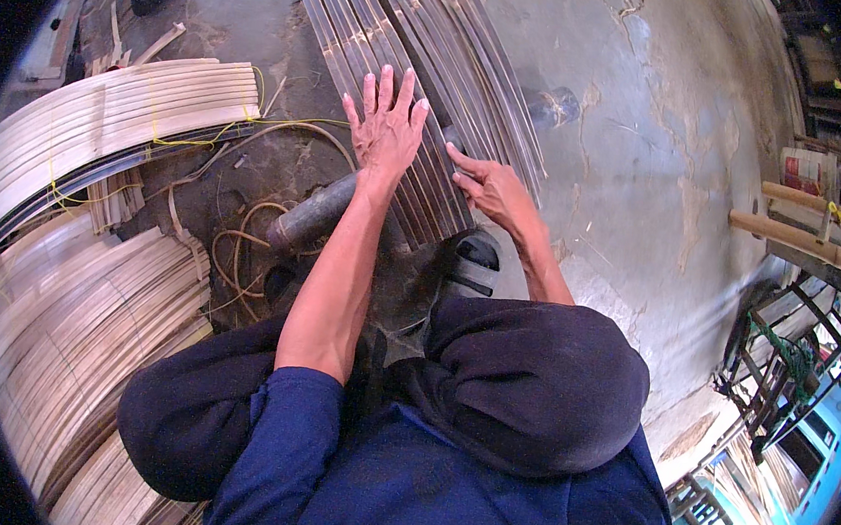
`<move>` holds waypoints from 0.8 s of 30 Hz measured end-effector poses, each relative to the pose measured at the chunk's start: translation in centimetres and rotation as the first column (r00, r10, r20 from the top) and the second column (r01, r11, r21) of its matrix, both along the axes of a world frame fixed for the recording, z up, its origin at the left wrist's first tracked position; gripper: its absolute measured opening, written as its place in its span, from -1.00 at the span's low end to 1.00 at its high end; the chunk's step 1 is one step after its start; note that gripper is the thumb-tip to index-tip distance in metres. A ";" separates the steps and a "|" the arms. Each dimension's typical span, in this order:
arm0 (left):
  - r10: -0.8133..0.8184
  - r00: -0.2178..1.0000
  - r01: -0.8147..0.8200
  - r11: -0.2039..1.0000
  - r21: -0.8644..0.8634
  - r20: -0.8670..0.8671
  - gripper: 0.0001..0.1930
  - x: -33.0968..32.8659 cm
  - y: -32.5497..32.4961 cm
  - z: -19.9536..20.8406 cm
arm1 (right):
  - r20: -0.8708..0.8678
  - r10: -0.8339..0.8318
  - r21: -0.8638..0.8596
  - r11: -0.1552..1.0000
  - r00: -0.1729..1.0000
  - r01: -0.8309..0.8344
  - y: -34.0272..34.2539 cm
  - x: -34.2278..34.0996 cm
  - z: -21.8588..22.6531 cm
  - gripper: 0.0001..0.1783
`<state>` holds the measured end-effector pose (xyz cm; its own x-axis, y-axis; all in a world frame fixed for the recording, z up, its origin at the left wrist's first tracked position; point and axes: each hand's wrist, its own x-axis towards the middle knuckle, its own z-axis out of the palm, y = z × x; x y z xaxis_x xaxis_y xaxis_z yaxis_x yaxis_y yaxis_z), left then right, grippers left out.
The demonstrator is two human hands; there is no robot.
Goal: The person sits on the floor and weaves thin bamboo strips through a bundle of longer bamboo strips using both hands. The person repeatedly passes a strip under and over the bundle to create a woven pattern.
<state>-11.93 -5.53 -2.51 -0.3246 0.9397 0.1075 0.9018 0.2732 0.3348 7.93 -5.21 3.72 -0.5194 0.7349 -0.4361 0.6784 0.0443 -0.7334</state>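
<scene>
Two groups of long, thin, dark strips are laid side by side on the concrete floor (632, 160), run out toward its far edge. The left group (358, 44) is covered in part by the left hand (386, 138): fingers spread and flat, nothing gripped. Near the inner edge of that group, the right hand (497, 192) is placed with index extended and other fingers curled; whether anything is pinched cannot be told. The right group (472, 81) is unheld, parted off by a narrow dark gap. A grey pipe (315, 214) is seen just to the left, apparently passed beneath the strips.

Handling, as judged: wood or bamboo suggested; single strips likely light and springy, a whole group fairly heavy. Sliding may be expected from the glossy faces, splinters from the edges. Hold best taken by the near ends, thumb above, fingers below, with support farther along against sagging. Toward the floor's left edge, a pale stack (149, 97) is kept with yellow cord (190, 141).
</scene>
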 end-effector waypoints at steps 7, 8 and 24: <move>0.005 0.997 -0.008 0.999 -0.038 -0.075 -0.44 0.7 0.3 -0.4 | -0.033 -0.227 0.256 0.939 0.973 0.228 -3.1 0.9 2.2 -0.61; 0.013 0.996 -0.016 0.999 -0.038 -0.088 -0.44 0.8 0.3 -0.5 | -0.070 -0.338 0.134 0.929 0.938 0.345 -3.9 1.6 2.4 -0.63; -0.039 0.995 0.032 0.996 -0.077 -0.094 -0.41 1.2 0.4 0.3 | -0.042 -0.507 0.311 0.812 0.861 0.493 -3.5 9.2 1.5 -0.79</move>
